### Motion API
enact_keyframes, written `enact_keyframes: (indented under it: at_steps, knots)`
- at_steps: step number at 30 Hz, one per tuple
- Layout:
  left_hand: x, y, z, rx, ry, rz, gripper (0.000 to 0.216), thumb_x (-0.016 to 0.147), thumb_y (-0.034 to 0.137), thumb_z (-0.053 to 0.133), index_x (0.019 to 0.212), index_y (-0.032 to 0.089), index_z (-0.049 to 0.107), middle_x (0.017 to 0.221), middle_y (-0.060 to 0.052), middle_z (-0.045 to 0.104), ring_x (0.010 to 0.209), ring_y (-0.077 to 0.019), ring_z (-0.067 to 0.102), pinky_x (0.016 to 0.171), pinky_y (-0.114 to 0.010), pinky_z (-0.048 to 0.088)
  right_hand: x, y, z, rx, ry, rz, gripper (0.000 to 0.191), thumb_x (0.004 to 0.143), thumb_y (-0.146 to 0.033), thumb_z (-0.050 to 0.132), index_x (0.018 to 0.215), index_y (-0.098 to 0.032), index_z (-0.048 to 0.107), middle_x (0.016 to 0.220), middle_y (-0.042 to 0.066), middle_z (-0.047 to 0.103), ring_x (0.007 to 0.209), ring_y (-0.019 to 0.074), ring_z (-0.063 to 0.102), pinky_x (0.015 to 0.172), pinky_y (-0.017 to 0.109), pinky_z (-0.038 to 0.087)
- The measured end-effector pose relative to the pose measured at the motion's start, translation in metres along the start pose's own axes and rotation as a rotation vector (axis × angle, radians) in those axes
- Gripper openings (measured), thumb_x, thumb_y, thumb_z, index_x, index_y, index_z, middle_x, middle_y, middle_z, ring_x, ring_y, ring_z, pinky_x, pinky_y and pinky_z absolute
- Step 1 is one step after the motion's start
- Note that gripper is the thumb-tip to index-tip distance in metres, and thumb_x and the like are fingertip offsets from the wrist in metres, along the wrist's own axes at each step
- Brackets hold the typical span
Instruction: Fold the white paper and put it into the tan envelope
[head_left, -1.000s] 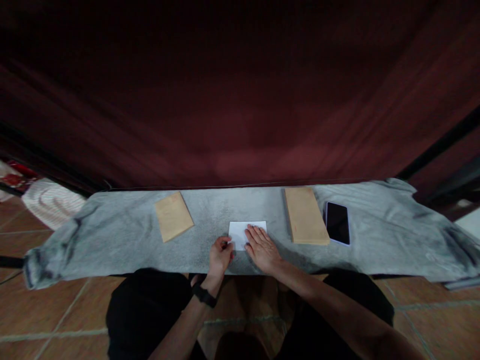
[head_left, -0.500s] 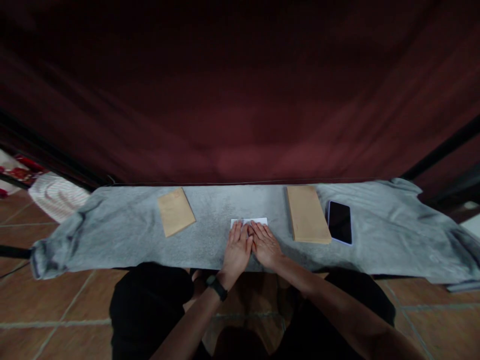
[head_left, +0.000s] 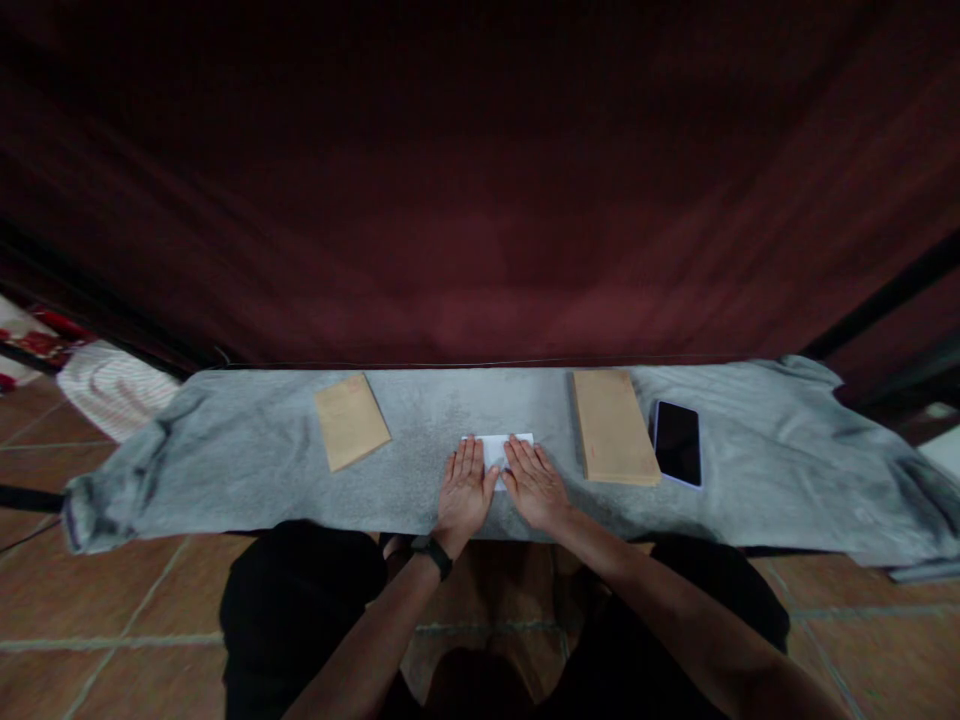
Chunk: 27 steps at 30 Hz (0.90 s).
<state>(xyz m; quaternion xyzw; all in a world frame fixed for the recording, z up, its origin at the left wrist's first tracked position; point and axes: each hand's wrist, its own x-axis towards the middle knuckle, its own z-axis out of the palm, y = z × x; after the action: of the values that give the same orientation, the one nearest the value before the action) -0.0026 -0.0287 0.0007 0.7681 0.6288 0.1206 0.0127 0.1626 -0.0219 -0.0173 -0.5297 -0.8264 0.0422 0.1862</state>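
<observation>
A small white sheet of paper [head_left: 495, 452] lies flat on the grey cloth [head_left: 262, 460] in front of me. My left hand [head_left: 463, 488] rests palm down over its left part, fingers stretched out. On the right part lies my right hand [head_left: 537, 488], also flat with fingers extended. A strip of the paper shows between the two hands, with the thumbs near each other at its lower end. Much of the sheet is hidden under the fingers.
To the right is a thick stack of brown envelopes [head_left: 616, 428], with a phone [head_left: 678, 444] in a pale purple case beside it. Brown envelopes [head_left: 352, 422] lie askew at the left. Behind the cloth hangs a dark red curtain [head_left: 480, 260].
My hands have slid apart sideways, the left hand to the left and the right hand slightly right. More of the white paper now shows between them.
</observation>
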Motion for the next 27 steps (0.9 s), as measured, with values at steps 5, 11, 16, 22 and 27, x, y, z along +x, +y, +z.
enact_keyframes:
  at_steps: [5,11,16,22,27]
  knots:
    - [0.001,-0.004,0.002,0.034,0.002,-0.025,0.064,0.100,0.047,0.029,0.149,0.006,0.033,0.155,-0.018,0.034,0.146,-0.0281,0.027,0.118,-0.046,0.025,-0.005,0.009,-0.001,-0.034,0.048,0.057,0.055,0.101,-0.033,0.034,0.149,-0.007,0.033,0.155,0.014,0.034,0.145,0.0246,0.029,0.119,0.045,0.018]
    - [0.001,-0.004,-0.001,0.025,-0.019,-0.028,0.074,0.096,0.058,0.031,0.150,0.007,0.032,0.155,-0.018,0.033,0.146,-0.0292,0.027,0.118,-0.046,0.025,-0.011,0.017,-0.001,-0.065,0.035,0.109,0.058,0.099,-0.033,0.037,0.152,-0.009,0.029,0.155,0.014,0.034,0.144,0.0261,0.031,0.119,0.047,0.018]
    - [0.001,-0.003,-0.001,0.024,-0.042,-0.040,0.078,0.094,0.062,0.032,0.151,0.009,0.031,0.157,-0.017,0.030,0.147,-0.0294,0.024,0.118,-0.046,0.022,-0.013,0.022,-0.004,-0.071,-0.010,0.150,0.057,0.099,-0.033,0.036,0.151,-0.009,0.032,0.154,0.014,0.035,0.144,0.0274,0.031,0.119,0.048,0.018]
    - [0.002,-0.002,-0.001,0.026,-0.032,-0.034,0.075,0.094,0.060,0.033,0.150,0.011,0.032,0.157,-0.016,0.031,0.147,-0.0290,0.023,0.118,-0.046,0.021,-0.004,0.012,-0.011,-0.028,-0.015,0.127,0.057,0.101,-0.035,0.027,0.151,-0.010,0.031,0.155,0.014,0.034,0.145,0.0278,0.029,0.118,0.051,0.021]
    - [0.001,-0.003,-0.004,0.022,-0.057,-0.008,0.068,0.095,0.048,0.038,0.150,0.008,0.033,0.157,-0.017,0.031,0.147,-0.0292,0.024,0.118,-0.045,0.020,0.002,-0.012,-0.009,-0.004,-0.097,-0.013,0.055,0.102,-0.038,0.024,0.150,-0.012,0.034,0.156,0.011,0.033,0.145,0.0215,0.029,0.119,0.043,0.024]
